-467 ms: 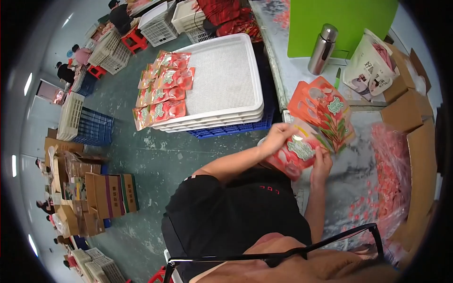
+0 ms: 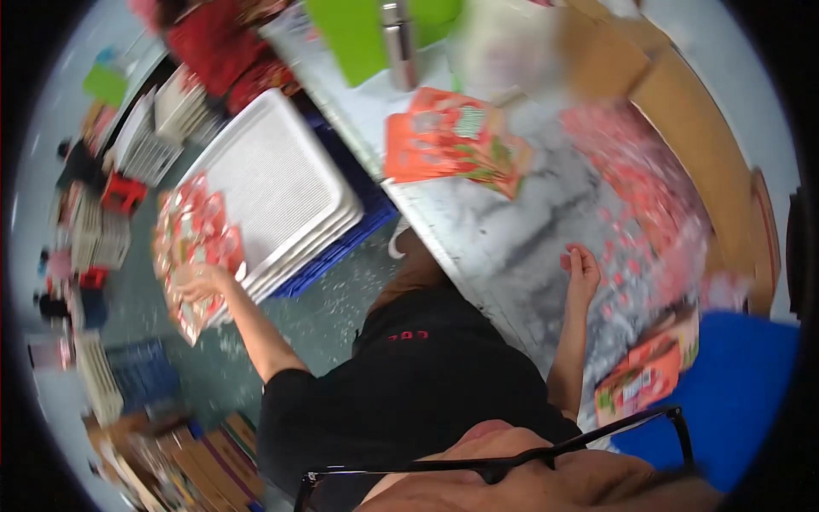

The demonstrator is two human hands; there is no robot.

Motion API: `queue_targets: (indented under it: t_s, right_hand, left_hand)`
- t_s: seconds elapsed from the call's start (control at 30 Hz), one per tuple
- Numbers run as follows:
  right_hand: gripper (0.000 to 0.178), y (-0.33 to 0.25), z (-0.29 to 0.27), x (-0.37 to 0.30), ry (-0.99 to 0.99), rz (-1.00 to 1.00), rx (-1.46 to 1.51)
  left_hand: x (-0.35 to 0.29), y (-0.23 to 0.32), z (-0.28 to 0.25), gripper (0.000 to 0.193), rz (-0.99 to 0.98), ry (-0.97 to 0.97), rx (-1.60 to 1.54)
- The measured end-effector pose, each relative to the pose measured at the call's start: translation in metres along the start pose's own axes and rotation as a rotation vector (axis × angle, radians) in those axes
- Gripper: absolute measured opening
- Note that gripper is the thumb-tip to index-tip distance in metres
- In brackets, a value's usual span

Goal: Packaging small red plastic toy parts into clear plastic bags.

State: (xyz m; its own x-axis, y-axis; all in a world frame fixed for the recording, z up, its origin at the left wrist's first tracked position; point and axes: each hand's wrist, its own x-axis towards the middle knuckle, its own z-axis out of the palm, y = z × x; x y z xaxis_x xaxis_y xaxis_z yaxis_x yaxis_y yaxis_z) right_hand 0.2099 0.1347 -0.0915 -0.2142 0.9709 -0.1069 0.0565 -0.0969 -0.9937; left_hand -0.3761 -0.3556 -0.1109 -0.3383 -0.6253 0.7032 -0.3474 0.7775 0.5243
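Note:
My left hand (image 2: 203,282) reaches out to the near end of a row of red filled pouches (image 2: 200,224) on a white mesh tray (image 2: 277,162). Its fingers are blurred but appear closed on the edge of a red pouch (image 2: 194,317) at that end. Over the marbled tabletop (image 2: 512,247) my right hand (image 2: 583,269) is raised with fingers loosely bent and thumb apart, and nothing shows in it. Beyond it lies a fanned stack of flat orange-red pouches (image 2: 452,141). Small pink pieces (image 2: 627,247) are scattered beside the right hand.
Clear plastic with many pink pieces (image 2: 657,196) lies against a cardboard box (image 2: 699,128). A steel flask (image 2: 397,47) stands at the back by a green panel (image 2: 345,34). More pouches (image 2: 644,371) sit near a blue surface (image 2: 734,392) at right. Crates and cartons (image 2: 213,461) stand left.
My left hand has swung left from the table to the tray with the pouch. My right hand has let go of it and stays over the table. The view has turned.

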Motion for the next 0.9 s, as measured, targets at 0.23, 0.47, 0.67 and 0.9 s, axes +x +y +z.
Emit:
queue_targets:
  t_s: [0.23,0.47,0.67,0.9]
  right_hand:
    - [0.025,0.004,-0.046,-0.02,0.446,-0.489,-0.647]
    - [0.023,0.0,-0.026,-0.045,0.411,-0.423,-0.609]
    - [0.019,0.009,-0.037,-0.062,0.388,-0.216,-0.432]
    - [0.015,-0.001,-0.004,-0.035,0.335,-0.496,-0.475]
  left_hand:
    - [-0.207,0.241,-0.178,0.016,0.915,-1.033,-1.109]
    - [-0.383,0.342,-0.27,0.035,1.349,-1.133,-0.785]
    - [-0.396,0.345,-0.241,0.035,1.297,-1.353,-0.902]
    - [-0.375,0.35,-0.215,0.036,0.622,-2.108,-0.818]
